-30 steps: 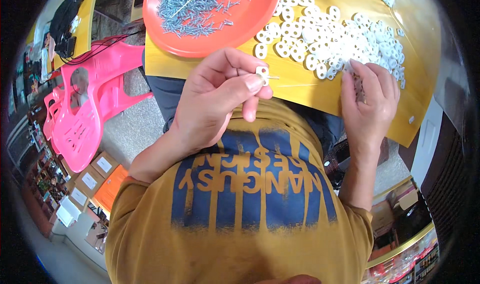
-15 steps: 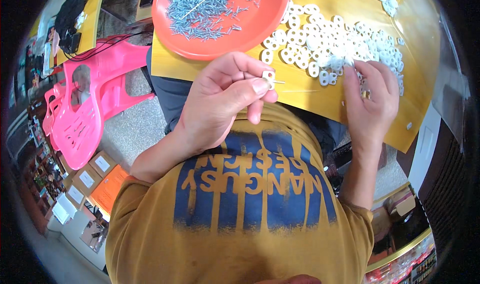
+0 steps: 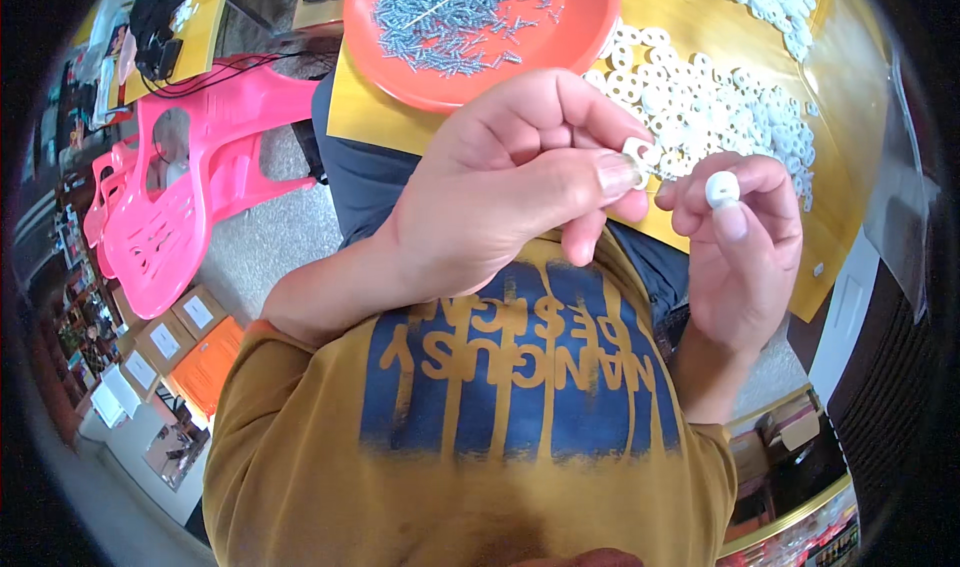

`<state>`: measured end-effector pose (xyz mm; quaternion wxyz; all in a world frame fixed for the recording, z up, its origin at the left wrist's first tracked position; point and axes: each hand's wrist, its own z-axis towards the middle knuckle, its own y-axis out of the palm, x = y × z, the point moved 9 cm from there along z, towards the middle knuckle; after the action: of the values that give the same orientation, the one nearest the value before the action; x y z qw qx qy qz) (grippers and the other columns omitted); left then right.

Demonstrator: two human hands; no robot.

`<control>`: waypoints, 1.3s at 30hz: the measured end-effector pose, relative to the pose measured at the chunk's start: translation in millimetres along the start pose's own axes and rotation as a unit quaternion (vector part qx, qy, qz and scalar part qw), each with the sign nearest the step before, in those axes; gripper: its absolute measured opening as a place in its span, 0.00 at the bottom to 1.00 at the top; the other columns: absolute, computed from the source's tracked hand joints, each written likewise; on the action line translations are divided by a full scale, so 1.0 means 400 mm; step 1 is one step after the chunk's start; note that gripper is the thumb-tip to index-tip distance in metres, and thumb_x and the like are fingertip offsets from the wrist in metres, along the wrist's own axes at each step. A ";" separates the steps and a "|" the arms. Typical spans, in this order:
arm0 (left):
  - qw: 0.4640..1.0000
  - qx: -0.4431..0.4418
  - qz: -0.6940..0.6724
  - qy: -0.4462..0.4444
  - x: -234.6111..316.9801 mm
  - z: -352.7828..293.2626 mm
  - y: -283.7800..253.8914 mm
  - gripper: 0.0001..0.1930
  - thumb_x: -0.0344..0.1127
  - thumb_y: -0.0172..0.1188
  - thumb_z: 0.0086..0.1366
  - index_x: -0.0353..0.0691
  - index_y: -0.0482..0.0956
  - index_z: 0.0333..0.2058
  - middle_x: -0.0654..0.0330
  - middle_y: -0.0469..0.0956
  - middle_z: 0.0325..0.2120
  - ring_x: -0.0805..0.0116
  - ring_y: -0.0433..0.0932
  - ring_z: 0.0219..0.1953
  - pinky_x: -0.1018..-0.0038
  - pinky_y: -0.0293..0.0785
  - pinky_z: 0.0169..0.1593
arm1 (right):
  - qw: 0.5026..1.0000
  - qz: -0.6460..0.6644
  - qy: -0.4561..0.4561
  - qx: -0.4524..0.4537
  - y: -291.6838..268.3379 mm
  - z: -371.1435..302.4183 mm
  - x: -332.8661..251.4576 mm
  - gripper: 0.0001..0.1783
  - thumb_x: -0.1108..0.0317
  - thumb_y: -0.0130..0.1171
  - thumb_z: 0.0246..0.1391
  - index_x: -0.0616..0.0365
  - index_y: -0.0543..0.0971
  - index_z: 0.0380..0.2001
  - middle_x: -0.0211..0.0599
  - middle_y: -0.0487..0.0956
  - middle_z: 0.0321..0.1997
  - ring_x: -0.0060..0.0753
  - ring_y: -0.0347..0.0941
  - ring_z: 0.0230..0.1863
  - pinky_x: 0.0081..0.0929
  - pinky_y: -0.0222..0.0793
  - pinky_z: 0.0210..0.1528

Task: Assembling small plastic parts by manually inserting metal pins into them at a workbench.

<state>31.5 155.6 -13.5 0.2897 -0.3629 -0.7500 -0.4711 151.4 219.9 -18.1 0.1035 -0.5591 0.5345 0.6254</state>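
Between the thumb and fingers of my left hand [image 3: 520, 172] is a small white plastic piece with holes [image 3: 641, 151]. Close on its right, my right hand [image 3: 745, 247] pinches a white rounded cap-like piece [image 3: 722, 187], its dark slot showing. The two held pieces look apart. Behind my hands spreads a pile of white two-hole plastic pieces [image 3: 690, 102]. A red plate [image 3: 565, 42] beyond my left hand carries a heap of small silvery screws [image 3: 440, 22], with a thin pale stick lying on top.
The yellow tabletop [image 3: 375, 117] lies beneath the plate and pile. More white pieces [image 3: 765, 2] lie at the far right, by clear plastic sheeting [image 3: 905, 167]. A pink plastic chair [image 3: 165, 202] stands at left, with cardboard boxes [image 3: 165, 342] below it.
My right hand has come away from the pile toward me, now with a white rounded piece in its pinch. My left hand has moved right; the thin pin seen jutting from its piece no longer shows.
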 end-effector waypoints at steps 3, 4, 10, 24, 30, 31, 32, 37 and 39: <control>1.000 -0.001 -0.003 -0.005 -0.003 -0.003 -0.006 0.07 0.26 0.47 0.57 0.35 0.68 0.36 0.55 0.75 0.23 0.78 0.67 0.15 0.85 0.63 0.17 | 1.000 0.002 -0.012 -0.017 0.014 0.001 0.005 0.09 0.77 0.55 0.43 0.64 0.69 0.30 0.45 0.73 0.33 0.29 0.72 0.31 0.22 0.69 0.34; 1.000 -0.003 -0.007 -0.009 -0.005 -0.005 -0.008 0.07 0.26 0.47 0.57 0.35 0.68 0.36 0.56 0.75 0.23 0.78 0.68 0.15 0.85 0.63 0.18 | 0.999 0.001 -0.018 -0.028 0.023 0.001 0.005 0.08 0.77 0.54 0.43 0.64 0.68 0.30 0.45 0.73 0.34 0.30 0.72 0.31 0.22 0.70 0.34; 0.999 -0.015 -0.050 -0.011 -0.008 -0.008 -0.005 0.07 0.27 0.48 0.58 0.36 0.67 0.36 0.56 0.74 0.23 0.78 0.68 0.15 0.86 0.63 0.18 | 1.000 0.008 0.011 -0.020 0.057 -0.008 0.017 0.08 0.80 0.52 0.46 0.65 0.68 0.32 0.43 0.73 0.32 0.29 0.72 0.32 0.23 0.70 0.36; 0.997 -0.072 -0.028 0.023 -0.007 -0.005 0.026 0.12 0.28 0.46 0.59 0.33 0.65 0.42 0.58 0.74 0.25 0.81 0.68 0.18 0.87 0.65 0.22 | 0.944 -0.279 -0.177 0.015 0.072 -0.030 -0.034 0.13 0.86 0.55 0.39 0.65 0.70 0.31 0.38 0.71 0.33 0.28 0.67 0.38 0.23 0.62 0.44; 0.996 -0.073 -0.046 0.028 -0.012 0.002 0.024 0.10 0.27 0.46 0.59 0.33 0.65 0.41 0.58 0.74 0.26 0.81 0.68 0.19 0.87 0.65 0.22 | 0.951 -0.259 -0.167 0.014 0.078 -0.028 -0.027 0.12 0.85 0.54 0.40 0.65 0.70 0.31 0.39 0.71 0.35 0.29 0.67 0.39 0.23 0.61 0.45; 0.996 -0.065 -0.053 0.026 -0.014 0.003 0.020 0.10 0.27 0.46 0.59 0.33 0.65 0.40 0.58 0.74 0.26 0.81 0.68 0.19 0.87 0.65 0.22 | 0.960 -0.234 -0.151 0.027 0.071 -0.027 -0.023 0.10 0.83 0.54 0.41 0.66 0.70 0.31 0.40 0.71 0.36 0.28 0.67 0.40 0.23 0.61 0.45; 0.996 -0.065 -0.053 0.026 -0.015 0.003 0.020 0.10 0.27 0.46 0.59 0.33 0.65 0.40 0.58 0.74 0.26 0.81 0.68 0.19 0.87 0.65 0.22 | 0.960 -0.234 -0.151 0.027 0.072 -0.028 -0.026 0.10 0.83 0.54 0.41 0.66 0.70 0.31 0.40 0.71 0.36 0.28 0.67 0.40 0.23 0.61 0.45; 0.997 -0.052 -0.057 0.023 -0.023 0.005 0.018 0.10 0.27 0.46 0.59 0.33 0.65 0.40 0.58 0.74 0.26 0.79 0.71 0.22 0.88 0.65 0.21 | 1.000 -0.029 -0.002 0.007 0.046 -0.016 0.036 0.10 0.78 0.54 0.45 0.66 0.71 0.34 0.39 0.72 0.36 0.24 0.68 0.39 0.20 0.63 0.44; 0.997 -0.056 -0.053 0.026 -0.023 0.006 0.018 0.09 0.27 0.46 0.59 0.33 0.65 0.40 0.58 0.74 0.26 0.79 0.72 0.23 0.87 0.65 0.21 | 1.000 -0.002 0.013 -0.004 0.041 -0.010 0.043 0.11 0.78 0.55 0.45 0.66 0.71 0.35 0.39 0.73 0.36 0.24 0.68 0.38 0.20 0.63 0.44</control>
<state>42.2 157.4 -18.0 0.2627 -0.3258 -0.7329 -0.5364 135.7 201.9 -22.2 0.0957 -0.5687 0.5325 0.6196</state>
